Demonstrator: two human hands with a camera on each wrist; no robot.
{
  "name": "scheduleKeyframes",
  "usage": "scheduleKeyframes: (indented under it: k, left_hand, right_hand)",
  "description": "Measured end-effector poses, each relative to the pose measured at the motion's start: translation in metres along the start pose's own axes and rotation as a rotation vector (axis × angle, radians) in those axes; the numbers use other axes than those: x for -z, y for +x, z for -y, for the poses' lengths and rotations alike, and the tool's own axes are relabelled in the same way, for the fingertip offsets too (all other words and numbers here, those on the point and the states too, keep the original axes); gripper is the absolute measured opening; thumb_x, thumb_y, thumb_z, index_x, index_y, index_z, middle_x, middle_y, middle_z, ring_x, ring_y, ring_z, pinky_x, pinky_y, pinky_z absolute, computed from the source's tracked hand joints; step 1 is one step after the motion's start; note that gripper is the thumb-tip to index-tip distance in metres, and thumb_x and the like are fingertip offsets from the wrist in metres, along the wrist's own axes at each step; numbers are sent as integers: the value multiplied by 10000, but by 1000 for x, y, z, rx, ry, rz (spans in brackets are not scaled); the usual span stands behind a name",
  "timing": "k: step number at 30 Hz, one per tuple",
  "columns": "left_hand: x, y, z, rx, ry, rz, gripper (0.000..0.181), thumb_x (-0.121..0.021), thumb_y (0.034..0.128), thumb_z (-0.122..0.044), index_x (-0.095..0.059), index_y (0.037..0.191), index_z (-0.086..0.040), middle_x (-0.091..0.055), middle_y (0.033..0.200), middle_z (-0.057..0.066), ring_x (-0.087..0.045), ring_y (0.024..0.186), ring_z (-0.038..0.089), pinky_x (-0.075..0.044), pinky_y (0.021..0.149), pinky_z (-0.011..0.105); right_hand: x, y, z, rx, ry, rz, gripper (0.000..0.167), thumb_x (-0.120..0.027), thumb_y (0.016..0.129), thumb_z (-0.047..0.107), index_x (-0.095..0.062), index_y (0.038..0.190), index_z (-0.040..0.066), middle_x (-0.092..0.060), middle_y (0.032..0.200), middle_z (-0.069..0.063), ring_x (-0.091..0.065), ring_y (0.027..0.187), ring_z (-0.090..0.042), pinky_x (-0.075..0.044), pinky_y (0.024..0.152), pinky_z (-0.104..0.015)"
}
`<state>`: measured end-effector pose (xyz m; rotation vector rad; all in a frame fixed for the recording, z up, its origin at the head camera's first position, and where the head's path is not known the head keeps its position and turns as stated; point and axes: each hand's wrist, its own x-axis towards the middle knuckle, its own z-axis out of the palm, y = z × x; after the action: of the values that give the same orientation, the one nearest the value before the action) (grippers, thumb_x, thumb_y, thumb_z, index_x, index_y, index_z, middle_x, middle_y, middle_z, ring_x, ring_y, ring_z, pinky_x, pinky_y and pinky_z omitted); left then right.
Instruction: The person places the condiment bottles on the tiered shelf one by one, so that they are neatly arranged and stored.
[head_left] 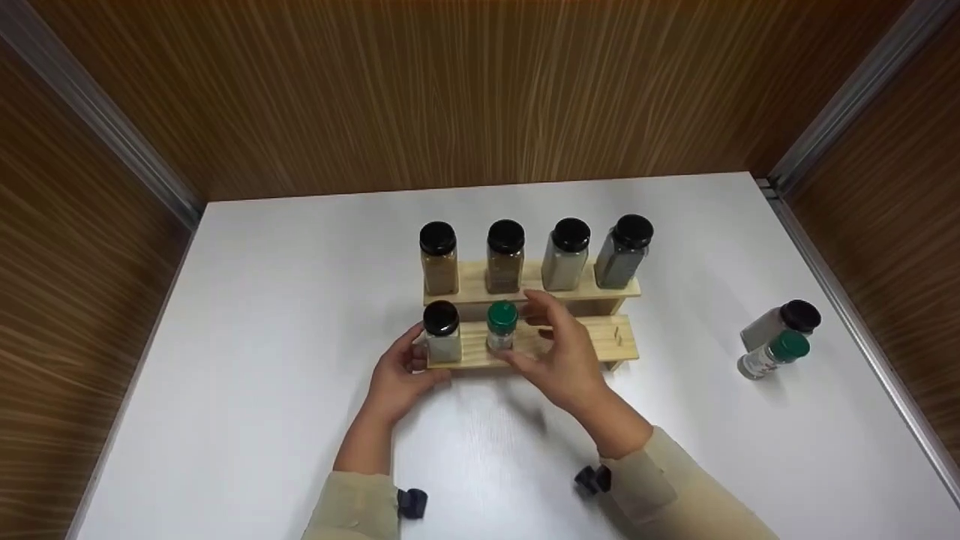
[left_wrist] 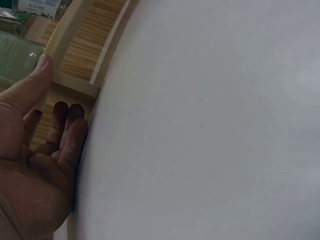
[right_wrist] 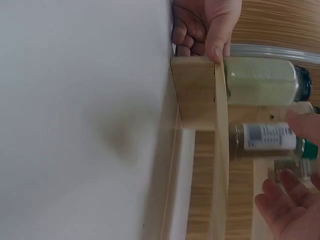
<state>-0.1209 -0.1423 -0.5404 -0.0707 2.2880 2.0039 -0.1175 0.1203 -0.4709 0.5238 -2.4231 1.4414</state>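
Observation:
A two-tier wooden spice rack (head_left: 547,341) stands on the white table. My left hand (head_left: 397,379) holds its left end, thumb at the front edge of the lower shelf and fingers bent beside the end panel (right_wrist: 195,90). Just above the thumb stands a black-capped jar (head_left: 443,337) of pale contents. To its right is a small green-capped spice jar (head_left: 502,326), upright on the lower shelf. My right hand (head_left: 566,360) is beside this jar with thumb and fingers spread apart. In the right wrist view, the right hand's thumb (right_wrist: 305,125) is close to the green cap; contact is unclear.
Several black-capped jars, among them a brown one (head_left: 440,259) and a dark one (head_left: 624,251), line the upper shelf. At the table's right lie another black-capped jar (head_left: 780,324) and a green-capped jar (head_left: 772,356). Wood-grain panels (head_left: 480,97) enclose the table.

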Motion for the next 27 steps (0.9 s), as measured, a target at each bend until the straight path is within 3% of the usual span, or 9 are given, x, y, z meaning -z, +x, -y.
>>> scheduleKeyframes:
  k: [2, 7, 10, 13, 15, 18, 21, 24, 27]
  left_hand:
    - [0, 0, 0, -1, 6, 2, 872, -902, 778, 24, -502, 1552, 1, -691, 1076, 148, -652, 948, 220, -529, 838, 284]
    - [0, 0, -2, 5, 15, 0, 861, -897, 784, 25, -507, 1551, -3, -676, 1065, 148, -643, 942, 225, -523, 837, 293]
    - [1, -1, -1, 13, 20, -1, 861, -901, 781, 25, -512, 1549, -6, -677, 1062, 143, -640, 939, 220, -520, 834, 294]
    - [0, -2, -1, 10, 20, 0, 861, -902, 780, 27, -513, 1548, -5, -677, 1056, 143, -641, 936, 220, -520, 831, 291]
    - [0, -1, 0, 5, 17, 3, 863, -901, 780, 30, -511, 1548, -4, -679, 1056, 147, -644, 937, 224, -523, 831, 292]
    - [0, -2, 0, -3, 15, 7, 867, -903, 781, 26, -509, 1552, -10, -688, 1060, 151, -651, 939, 231, -528, 833, 295]
    - [1, -2, 0, -1, 13, 9, 866, -902, 781, 28, -511, 1552, -16, -691, 1061, 158, -652, 937, 236, -529, 835, 300]
    - [0, -3, -1, 0, 12, 8, 866, -900, 781, 30, -507, 1553, -11, -684, 1059, 152, -648, 937, 234, -528, 836, 302]
    - [0, -3, -1, 11, 12, 6, 871, -898, 782, 32, -500, 1556, -6, -679, 1062, 147, -652, 949, 230, -525, 847, 303]
  right_hand:
    - [13, -5, -4, 84, -54, -50, 826, -974, 750, 81, -530, 1437, -35, -696, 1229, -171, -680, 1097, -361, -570, 897, -558]
    - [58, -13, -13, 271, -109, -213, 851, -994, 681, 180, -566, 1362, -100, -692, 1217, -206, -663, 1113, -267, -541, 962, -344]
    - [87, -14, -17, 312, -81, -316, 904, -983, 686, 357, -569, 1328, -125, -669, 1219, -246, -635, 1151, -224, -502, 1006, -282]
    - [115, -14, -21, 295, -95, -446, 1033, -951, 673, 541, -542, 1310, -162, -629, 1245, -286, -599, 1205, -228, -480, 1044, -290]
    - [131, -16, -23, 244, -98, -547, 1057, -997, 651, 498, -522, 1322, -167, -609, 1292, -251, -561, 1243, -237, -450, 1057, -290]
    - [153, -21, -27, 113, -146, -684, 1010, -1060, 618, 211, -489, 1386, -111, -561, 1378, -124, -503, 1299, -246, -411, 1071, -285]
    - [171, -31, -37, -79, -189, -788, 1081, -1003, 597, -65, -412, 1500, -6, -479, 1468, -32, -430, 1362, -196, -362, 1097, -274]
    - [184, -43, -53, -307, -225, -828, 1142, -987, 671, -14, -310, 1584, 98, -379, 1562, 5, -342, 1413, -106, -315, 1131, -239]
    - [192, -54, -70, -481, -218, -803, 1193, -982, 713, 70, -223, 1628, 174, -271, 1631, 18, -266, 1441, -86, -269, 1154, -239]
